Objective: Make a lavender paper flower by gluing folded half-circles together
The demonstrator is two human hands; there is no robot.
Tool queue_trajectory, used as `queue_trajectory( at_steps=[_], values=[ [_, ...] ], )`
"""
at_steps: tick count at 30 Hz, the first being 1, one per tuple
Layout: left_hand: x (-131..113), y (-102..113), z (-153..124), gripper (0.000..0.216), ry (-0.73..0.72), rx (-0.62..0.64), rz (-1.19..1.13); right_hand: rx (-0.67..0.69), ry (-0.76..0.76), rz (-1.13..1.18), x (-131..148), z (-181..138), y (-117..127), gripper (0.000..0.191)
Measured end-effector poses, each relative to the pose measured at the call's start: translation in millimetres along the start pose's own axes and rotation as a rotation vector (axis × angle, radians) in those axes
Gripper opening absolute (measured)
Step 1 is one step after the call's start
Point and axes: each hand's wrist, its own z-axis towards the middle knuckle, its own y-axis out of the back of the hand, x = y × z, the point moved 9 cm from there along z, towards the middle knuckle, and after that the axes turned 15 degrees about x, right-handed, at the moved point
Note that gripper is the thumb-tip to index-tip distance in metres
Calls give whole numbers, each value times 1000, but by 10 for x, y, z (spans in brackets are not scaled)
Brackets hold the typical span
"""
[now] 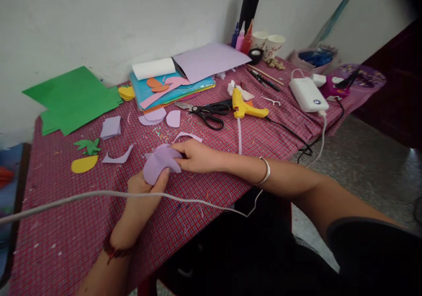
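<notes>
Between my two hands are rounded purple paper cutouts [157, 164], with a crease and overlapping edges. My left hand [145, 195] grips them from below, its thumb pressed on the front. At their right edge, my right hand [198, 156] pinches the paper between thumb and fingers. Purple paper half-rounds [153, 117] and a curved purple scrap [118, 156] lie on the cloth beyond. Black-handled scissors [211, 112] rest behind my right hand, beside a yellow glue gun [245, 107] with a glue stick in it.
A white cable [198, 202] crosses in front of my left wrist. Green paper [75, 98] lies at left, a purple sheet [211, 62] at the back. Paint bottles [241, 38], paper cups [274, 46] and a black flask [249, 5] stand back right, near a white power bank [306, 94].
</notes>
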Motion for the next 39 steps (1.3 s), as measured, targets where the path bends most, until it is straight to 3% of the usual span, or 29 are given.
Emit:
queue_trajectory(
  at_steps=[29,39],
  values=[
    [-90,16,-35,25,-61,9,22,-16,66,-52,130,-47,48,12],
    [-188,24,-33,30,-181,-25,106,-15,44,-58,112,-42,36,11]
  ],
)
